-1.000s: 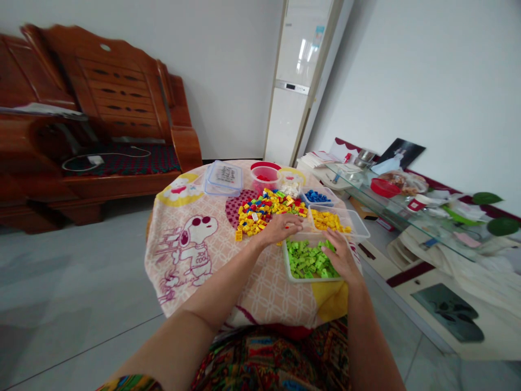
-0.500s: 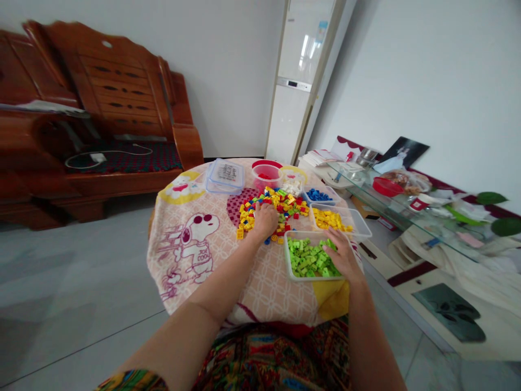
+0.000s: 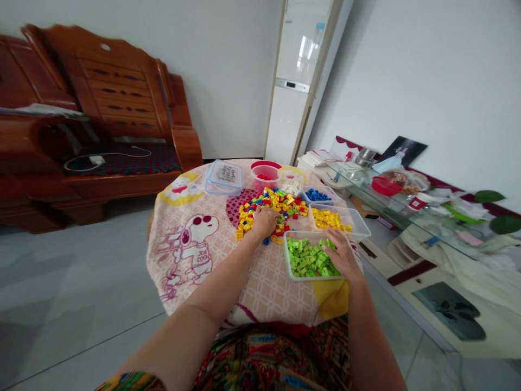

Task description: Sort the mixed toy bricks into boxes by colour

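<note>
A heap of mixed coloured bricks (image 3: 280,205) lies mid-table on a cartoon-print cloth (image 3: 191,239). My left hand (image 3: 265,221) rests palm down on the near side of the heap, fingers curled among the bricks; whether it holds one is hidden. My right hand (image 3: 340,255) lies on the right part of a clear tub of green bricks (image 3: 305,259), touching its rim. Behind it stand a clear tub of yellow bricks (image 3: 331,219) and a tub of blue bricks (image 3: 317,195).
At the table's far side are a red tub (image 3: 264,175), a tub of white pieces (image 3: 291,184) and a clear lidded box (image 3: 223,176). A wooden bench (image 3: 101,125) stands left, a white air conditioner (image 3: 297,81) behind, a cluttered glass shelf (image 3: 407,201) right.
My left hand drew back from the green tub's far edge leftward onto the mixed heap and stays there. My right hand has kept its place on the green tub.
</note>
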The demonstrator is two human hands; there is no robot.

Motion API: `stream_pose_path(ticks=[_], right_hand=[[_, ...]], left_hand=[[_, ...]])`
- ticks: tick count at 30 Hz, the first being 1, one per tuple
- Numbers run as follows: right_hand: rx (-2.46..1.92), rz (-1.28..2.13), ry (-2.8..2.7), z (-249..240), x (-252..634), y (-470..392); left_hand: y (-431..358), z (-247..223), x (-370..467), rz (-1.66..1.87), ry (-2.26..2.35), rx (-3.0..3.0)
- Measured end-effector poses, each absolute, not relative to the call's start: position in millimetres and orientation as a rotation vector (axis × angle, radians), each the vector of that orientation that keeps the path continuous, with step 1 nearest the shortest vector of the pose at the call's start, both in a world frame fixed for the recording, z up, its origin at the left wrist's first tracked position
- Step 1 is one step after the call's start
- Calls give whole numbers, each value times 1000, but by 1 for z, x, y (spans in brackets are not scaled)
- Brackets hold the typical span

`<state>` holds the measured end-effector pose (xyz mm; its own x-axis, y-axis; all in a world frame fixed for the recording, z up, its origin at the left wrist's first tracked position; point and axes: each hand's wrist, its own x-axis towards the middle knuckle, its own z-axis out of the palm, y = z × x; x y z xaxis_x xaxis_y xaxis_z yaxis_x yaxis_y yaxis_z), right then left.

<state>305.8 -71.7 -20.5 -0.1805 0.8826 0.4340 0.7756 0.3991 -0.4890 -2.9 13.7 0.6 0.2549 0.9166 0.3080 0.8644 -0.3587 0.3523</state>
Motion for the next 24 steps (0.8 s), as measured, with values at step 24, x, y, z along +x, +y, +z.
stream_pose_path(ticks=[24], right_hand=[[-1407, 212, -1985, -23, 307, -70]], left_hand=[[11, 10, 5, 956, 1336, 2438]])
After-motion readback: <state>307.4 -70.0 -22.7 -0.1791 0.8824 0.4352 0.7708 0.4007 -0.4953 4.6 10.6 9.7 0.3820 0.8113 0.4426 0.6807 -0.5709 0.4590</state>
